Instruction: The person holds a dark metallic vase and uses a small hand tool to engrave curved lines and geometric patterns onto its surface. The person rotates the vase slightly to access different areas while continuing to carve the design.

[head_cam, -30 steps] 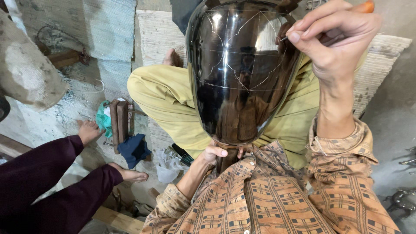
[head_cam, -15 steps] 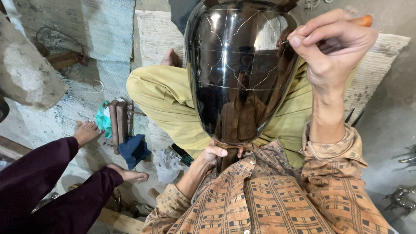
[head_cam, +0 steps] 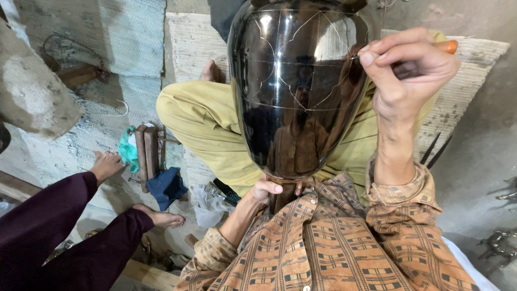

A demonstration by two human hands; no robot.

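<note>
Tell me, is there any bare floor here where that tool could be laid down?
Bare patches: the woven mat right of the right hand, above two dark spikes; and the pale mat upper left. Crowded: lower left, between another person's feet, a blue cloth and wooden blocks. The black vase fills the lap.

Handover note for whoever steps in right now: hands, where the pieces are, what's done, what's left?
Left hand: grip at the narrow base of the glossy black vase, steadying it over the lap.
Right hand: pinches an orange-handled scribing tool, its tip at the vase's upper right side.
Done: thin arched outlines and horizontal lines show scratched across the upper body.
Left: the lower body shows no lines.
Nearby: two dark spikes lie on the mat to the right; another person's bare feet are at left.
</note>
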